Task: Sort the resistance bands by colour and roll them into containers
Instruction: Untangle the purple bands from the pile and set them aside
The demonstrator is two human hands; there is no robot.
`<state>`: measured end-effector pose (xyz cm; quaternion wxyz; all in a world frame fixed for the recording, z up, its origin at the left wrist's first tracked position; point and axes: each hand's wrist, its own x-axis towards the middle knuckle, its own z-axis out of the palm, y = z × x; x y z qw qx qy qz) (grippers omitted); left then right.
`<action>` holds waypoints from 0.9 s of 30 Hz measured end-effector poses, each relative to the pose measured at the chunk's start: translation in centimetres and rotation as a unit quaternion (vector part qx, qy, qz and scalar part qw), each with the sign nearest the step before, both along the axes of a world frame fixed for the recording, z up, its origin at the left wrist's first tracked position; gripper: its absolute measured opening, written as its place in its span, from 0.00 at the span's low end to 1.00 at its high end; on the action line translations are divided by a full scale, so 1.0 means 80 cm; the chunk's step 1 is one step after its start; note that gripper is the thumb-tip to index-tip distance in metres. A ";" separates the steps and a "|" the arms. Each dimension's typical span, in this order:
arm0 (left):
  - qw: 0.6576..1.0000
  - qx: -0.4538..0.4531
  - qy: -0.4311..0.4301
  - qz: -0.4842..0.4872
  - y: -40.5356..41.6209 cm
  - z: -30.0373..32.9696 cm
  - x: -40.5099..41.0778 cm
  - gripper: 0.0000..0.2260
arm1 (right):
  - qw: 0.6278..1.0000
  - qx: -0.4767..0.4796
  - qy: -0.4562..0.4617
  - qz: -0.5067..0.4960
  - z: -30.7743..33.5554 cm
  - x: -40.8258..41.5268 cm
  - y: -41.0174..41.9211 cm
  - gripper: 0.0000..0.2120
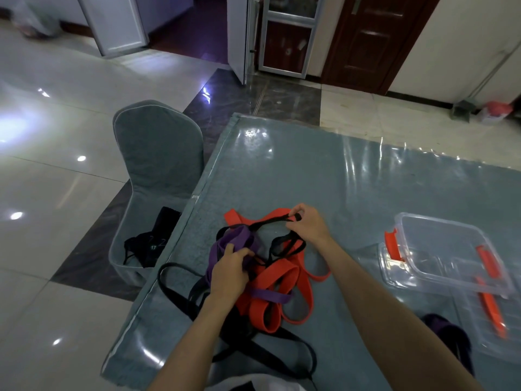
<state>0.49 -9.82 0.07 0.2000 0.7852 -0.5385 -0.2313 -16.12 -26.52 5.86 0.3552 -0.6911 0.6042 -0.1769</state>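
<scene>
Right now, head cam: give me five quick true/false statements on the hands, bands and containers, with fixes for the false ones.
1. The right hand pinches a black band. True.
2. The left hand lies flat and open on bare table. False: its fingers curl round a purple band in the pile.
3. The clear container already holds rolled orange bands. False: nothing is visible inside it.
4. Orange bands, purple and black ones lie tangled together on the table. True.
5. The container's clips are blue. False: they are orange.
</scene>
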 end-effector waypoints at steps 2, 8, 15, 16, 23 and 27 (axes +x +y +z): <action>1.000 -0.019 -0.003 0.007 -0.002 0.000 0.004 0.24 | 0.992 -0.067 0.091 0.049 0.005 -0.002 -0.006 0.12; 0.989 -0.112 0.089 0.035 -0.013 0.018 0.018 0.24 | 0.988 -0.139 -0.002 0.064 0.007 0.001 -0.019 0.23; 0.953 -0.230 0.187 0.062 -0.022 0.053 0.028 0.17 | 0.978 -0.151 0.130 0.067 -0.022 -0.028 -0.023 0.29; 0.946 -0.242 0.201 0.073 -0.024 0.057 0.028 0.17 | 0.972 -0.130 0.185 0.064 -0.026 -0.033 -0.020 0.29; 0.924 -0.268 0.252 0.108 -0.033 0.071 0.025 0.13 | 0.978 -0.202 0.036 0.037 -0.073 -0.054 0.061 0.13; 0.917 -0.263 0.275 0.120 -0.029 0.069 0.023 0.14 | 0.974 0.021 0.036 0.222 -0.108 -0.049 0.109 0.40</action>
